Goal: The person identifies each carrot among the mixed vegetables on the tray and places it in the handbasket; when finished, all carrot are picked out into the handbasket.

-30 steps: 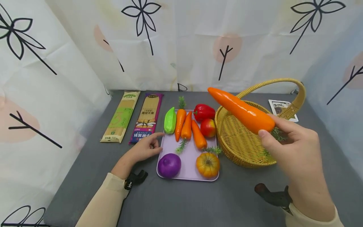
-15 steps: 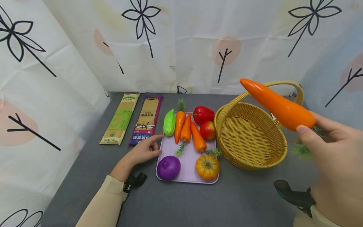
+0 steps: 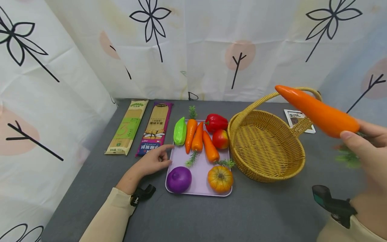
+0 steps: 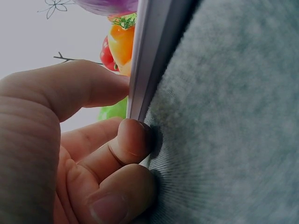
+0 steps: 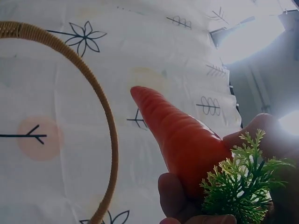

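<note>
My right hand holds a large orange carrot by its thick leafy end, raised at the right with the tip pointing up and left. In the right wrist view, the carrot's green leaves stick out by the fingers. At the left edge of the lilac tray is my left hand, thumb and curled fingers at the rim, as the left wrist view shows. The tray bears several smaller carrots, a green vegetable, a red pepper, a red-yellow fruit, a purple onion and a pumpkin.
A yellow wicker basket with a tall arched handle stands right of the tray. Behind it lies a small white packet. Two pasta packs, one green and one purple, lie at the left. A patterned curtain encloses the table.
My right hand has carried the carrot rightward, from over the basket to beyond its right side. The basket's interior is now fully uncovered. My left hand stays at the tray.
</note>
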Demonstrator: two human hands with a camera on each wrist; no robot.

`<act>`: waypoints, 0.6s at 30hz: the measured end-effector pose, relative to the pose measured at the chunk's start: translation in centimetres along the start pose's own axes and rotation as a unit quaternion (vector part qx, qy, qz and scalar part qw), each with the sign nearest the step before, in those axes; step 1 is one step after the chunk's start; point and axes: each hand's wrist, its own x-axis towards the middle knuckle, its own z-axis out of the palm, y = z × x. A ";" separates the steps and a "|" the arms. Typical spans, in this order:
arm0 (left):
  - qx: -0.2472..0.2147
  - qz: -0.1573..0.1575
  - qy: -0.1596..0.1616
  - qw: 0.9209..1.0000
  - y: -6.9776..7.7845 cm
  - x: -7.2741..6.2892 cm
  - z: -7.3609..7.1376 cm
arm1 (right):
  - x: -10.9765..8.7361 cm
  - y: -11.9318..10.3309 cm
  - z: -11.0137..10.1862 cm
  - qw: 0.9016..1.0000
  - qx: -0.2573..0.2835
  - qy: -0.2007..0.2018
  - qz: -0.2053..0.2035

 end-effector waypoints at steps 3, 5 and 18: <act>-0.002 0.003 0.000 1.000 0.0 0.0 0.0 | 0.4 0.5 -0.7 0.999 -0.015 -0.017 -0.024; -0.003 0.003 0.000 1.000 0.0 -0.1 0.0 | 0.6 0.7 -0.9 0.999 0.000 -0.023 -0.035; 0.001 0.004 0.001 1.000 0.1 0.0 -0.1 | 1.7 1.3 -2.1 0.994 -0.048 -0.091 -0.034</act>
